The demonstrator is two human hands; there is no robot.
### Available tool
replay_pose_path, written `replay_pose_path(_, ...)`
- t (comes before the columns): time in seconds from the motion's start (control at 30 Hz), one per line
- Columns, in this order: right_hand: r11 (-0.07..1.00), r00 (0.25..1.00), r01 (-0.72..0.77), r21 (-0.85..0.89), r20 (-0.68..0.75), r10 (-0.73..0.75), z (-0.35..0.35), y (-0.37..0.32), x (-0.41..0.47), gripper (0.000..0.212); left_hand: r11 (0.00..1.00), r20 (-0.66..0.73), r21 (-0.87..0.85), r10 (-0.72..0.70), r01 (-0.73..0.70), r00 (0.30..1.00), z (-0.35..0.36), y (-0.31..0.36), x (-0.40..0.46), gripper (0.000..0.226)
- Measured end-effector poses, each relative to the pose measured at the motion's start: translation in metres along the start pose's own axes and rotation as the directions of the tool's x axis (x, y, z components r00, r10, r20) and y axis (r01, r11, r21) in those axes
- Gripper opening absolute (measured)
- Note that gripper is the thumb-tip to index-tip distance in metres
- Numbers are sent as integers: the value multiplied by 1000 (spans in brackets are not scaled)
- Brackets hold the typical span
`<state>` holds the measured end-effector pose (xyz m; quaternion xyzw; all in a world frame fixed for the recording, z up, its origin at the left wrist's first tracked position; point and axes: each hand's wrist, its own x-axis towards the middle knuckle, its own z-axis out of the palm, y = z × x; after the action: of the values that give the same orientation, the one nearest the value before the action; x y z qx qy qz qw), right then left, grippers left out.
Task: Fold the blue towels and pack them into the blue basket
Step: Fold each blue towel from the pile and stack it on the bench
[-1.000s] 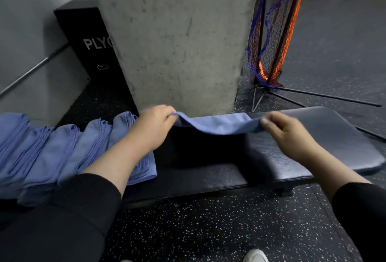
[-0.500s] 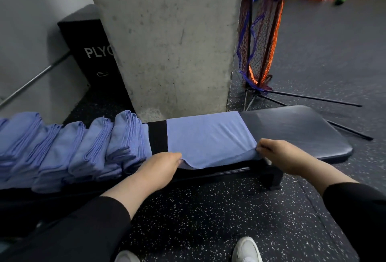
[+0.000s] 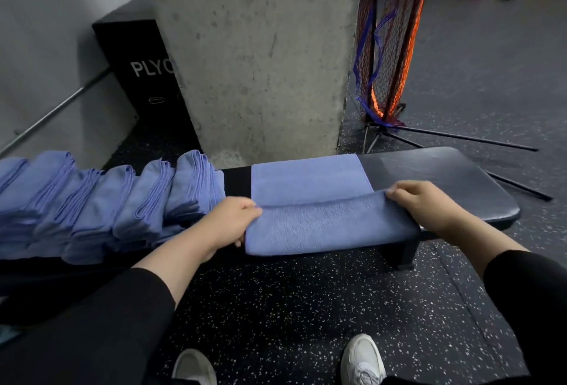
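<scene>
Since the half-second-earlier view, both hands have lifted the near edge of the towel (image 3: 310, 182) off the front edge of the counter (image 3: 445, 182) and carried it up and over, so a folded flap now covers the towel's near half, its free edge reaching about halfway toward the back edge. One towel is being worked. Its long axis runs left to right along the counter, and the new fold line lies along the counter's front edge.

Two hands show, well apart, one at each end of the flap. On the flap's left end the left hand (image 3: 231, 220) pinches the corner, thumb on top and fingers curled under the cloth. At the right end the right hand (image 3: 420, 200) pinches the other corner between fingertips and thumb.

Toward the left end of the counter stands a row of folded towels (image 3: 122, 200), leaning against each other. About six stacks can be counted, but the row is cut off by the left side of the view, so the true number cannot be told. A bare black strip of counter separates the row from the spread towel.

Behind the counter rises a concrete pillar (image 3: 260, 47), with a black box (image 3: 138, 71) partly hidden behind it; only the letters "PLYO" show. A folded net (image 3: 386, 40) stands to the pillar's right. Two white shoes (image 3: 362, 360) show at the bottom, both cut off.
</scene>
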<state>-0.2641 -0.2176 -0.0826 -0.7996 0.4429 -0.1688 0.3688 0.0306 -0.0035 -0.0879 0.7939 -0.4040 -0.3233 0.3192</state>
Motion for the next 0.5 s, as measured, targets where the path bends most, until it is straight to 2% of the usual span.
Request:
replay_pose_path(0.1,997,981,64,-31,-183,-69,15,-13,24,31,996,-234,74,72,-56,969,-2,13,28,29)
replay_pose_path(0.23,977,963,70,-201,-244,-119,46,-25,57,27,981,-366,182,132,-68,921,9,22,72,31)
replay_pose_path(0.33,957,971,99,-274,-184,-153,73,-24,76,28,966,-357,252,141,-50,923,21,16,101,29)
replay_pose_path(0.43,954,996,71,-293,-23,-82,96,-17,86,30,922,-276,386,159,-42,948,35,0,118,28)
replay_pose_path(0.5,948,997,68,-311,-3,-73,101,-14,91,30,888,-229,452,203,-80,952,40,-7,122,29)
